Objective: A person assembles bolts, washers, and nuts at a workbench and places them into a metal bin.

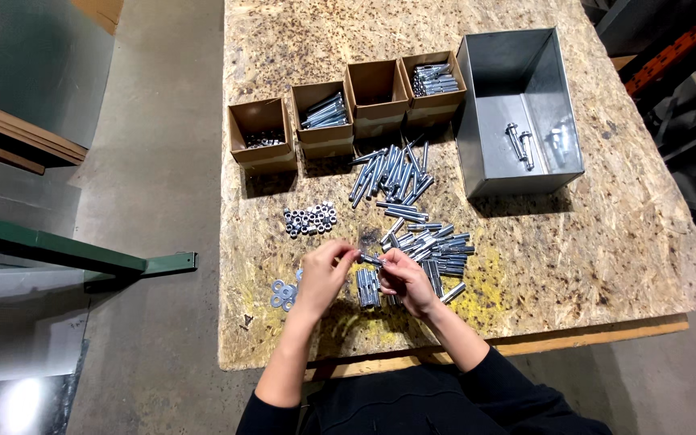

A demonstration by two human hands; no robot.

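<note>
Head view: your left hand [325,274] and right hand [406,279] both pinch one short silver metal bolt [372,260].
Below: loose zinc-plated bolts [420,242] on the chipboard table [606,234].

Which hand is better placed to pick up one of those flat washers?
Probably the left hand: the washers lie just beside it on the board, while the right hand sits over the bolts on the far side, gripping the bolt both hands share.

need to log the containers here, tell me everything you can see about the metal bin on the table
The metal bin is an open-topped rectangular box of dull grey sheet metal with straight walls. It stands upright at the far right of the chipboard table, right beside the row of four small cardboard boxes. Inside, a few assembled bolts lie on its floor; it is otherwise nearly empty. Neither hand touches it.
</note>
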